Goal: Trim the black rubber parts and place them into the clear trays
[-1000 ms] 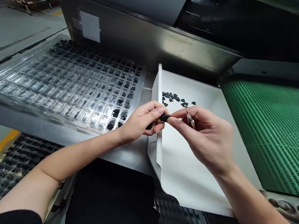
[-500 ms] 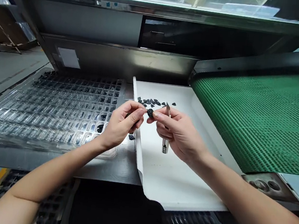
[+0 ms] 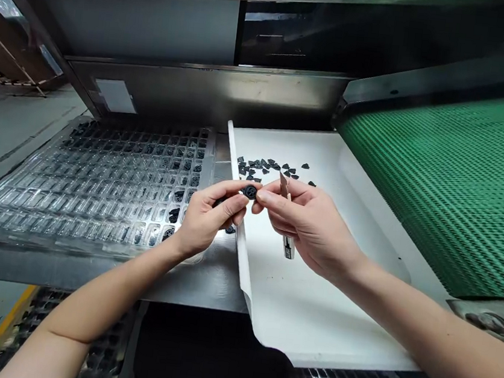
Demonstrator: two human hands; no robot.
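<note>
My left hand (image 3: 210, 211) pinches a small round black part (image 3: 250, 192) between thumb and forefinger. A patterned face of the part is turned toward me. Another dark piece (image 3: 219, 202) shows partly within the curled left fingers. My right hand (image 3: 314, 223) is closed around a utility knife (image 3: 289, 248), its blade tip pointing up and away. The right thumb and forefinger also touch the right edge of the round part. Both hands are above the raised left edge of a white tray-like sheet (image 3: 307, 304). Loose black pieces (image 3: 261, 164) lie on it beyond my fingers.
Clear plastic compartment trays (image 3: 98, 177), some cells filled with black parts, lie on the metal table (image 3: 204, 287) at left. A green mesh conveyor belt (image 3: 454, 169) runs at right. A metal panel (image 3: 190, 88) stands behind. Another black part (image 3: 230, 229) lies below my left hand.
The round part has turned, and its patterned face shows more plainly. My fingers have shifted slightly around it. The camera's view has tilted down, and more of the loose pieces show.
</note>
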